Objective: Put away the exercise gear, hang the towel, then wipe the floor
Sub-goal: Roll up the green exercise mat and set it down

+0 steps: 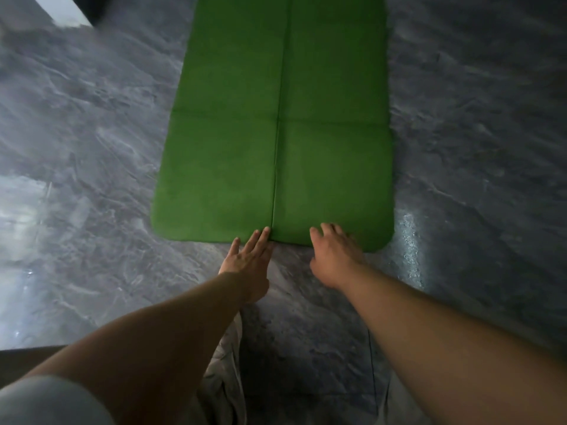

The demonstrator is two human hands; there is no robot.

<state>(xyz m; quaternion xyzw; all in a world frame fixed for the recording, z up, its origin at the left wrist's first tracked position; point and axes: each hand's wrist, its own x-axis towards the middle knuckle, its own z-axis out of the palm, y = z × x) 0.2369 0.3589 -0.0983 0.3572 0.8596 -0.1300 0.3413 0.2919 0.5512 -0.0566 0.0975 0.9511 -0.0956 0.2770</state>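
Head view, looking down at floor; light dim, edges of frame blurred.

Green exercise mat [230,148]: lies flat and unrolled on grey marbled floor [92,154]; long axis runs away from the person; near short edge just ahead of both hands, far end cut off by top of frame; rounded corners at near end; one crease along the centre line, one crease across it about midway up the visible part.

Left hand [248,262]: fingers straight and held close together, palm down; fingertips [264,233] touch the mat's near edge right where the centre crease ends; the rest of the hand is over bare floor; grips nothing.

Right hand [334,259]: palm down, fingers loosely spread and slightly bent; fingers lie on top of the mat's near edge, right of the centre crease; thumb points toward the left hand; wrist and forearm over floor; the hands are near each other but apart.

Both forearms bare, reaching forward from bottom of frame; grey sleeve [46,403] at lower left.

Light trousers [224,363] visible between the arms.

Upper left corner: a white object [69,10] with something dark just beside it; too blurred to identify.
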